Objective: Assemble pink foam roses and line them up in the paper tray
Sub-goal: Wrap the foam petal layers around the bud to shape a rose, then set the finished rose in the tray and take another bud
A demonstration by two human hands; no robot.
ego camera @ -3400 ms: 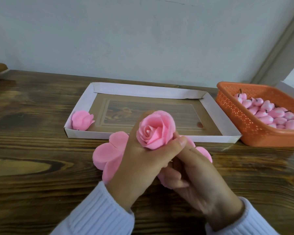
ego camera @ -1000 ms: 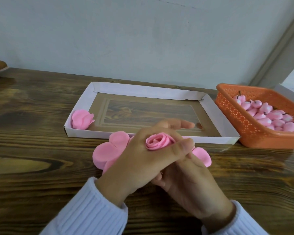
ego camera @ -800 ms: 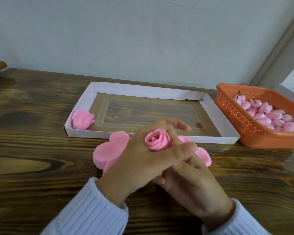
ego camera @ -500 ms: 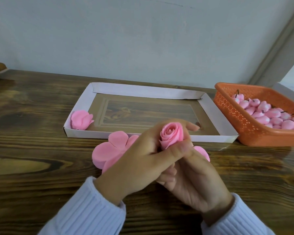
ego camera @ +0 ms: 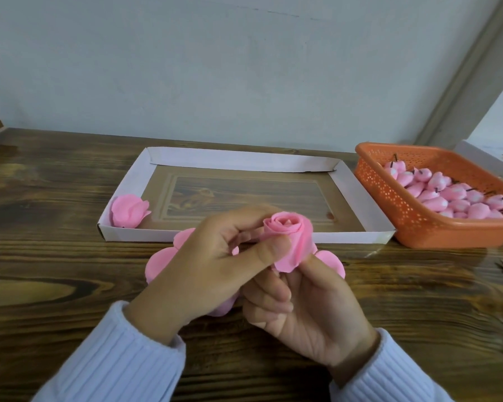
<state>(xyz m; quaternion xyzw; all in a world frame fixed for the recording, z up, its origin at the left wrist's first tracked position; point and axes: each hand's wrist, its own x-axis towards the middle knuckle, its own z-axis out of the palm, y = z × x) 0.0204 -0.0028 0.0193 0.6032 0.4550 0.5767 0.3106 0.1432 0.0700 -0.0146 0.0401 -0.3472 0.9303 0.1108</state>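
Observation:
A pink foam rose (ego camera: 288, 236) is held upright just in front of the white paper tray (ego camera: 357, 195). My left hand (ego camera: 215, 262) pinches its side between thumb and fingers. My right hand (ego camera: 305, 303) grips the rose's base from below. Flat pink foam petal pieces (ego camera: 160, 262) lie on the wooden table under both hands, partly hidden. One finished pink rose (ego camera: 129, 211) sits in the tray's near left corner.
An orange plastic basket (ego camera: 413, 224) with several pink rose buds on dark stems (ego camera: 447, 195) stands right of the tray. A pale wall runs behind the table. A white box edge (ego camera: 488, 161) shows behind the basket.
The rose has been lifted and shifted a little right, and my left hand has slid from covering the bloom to pinching its side. The petals are wrapped tighter than 3.4 s ago.

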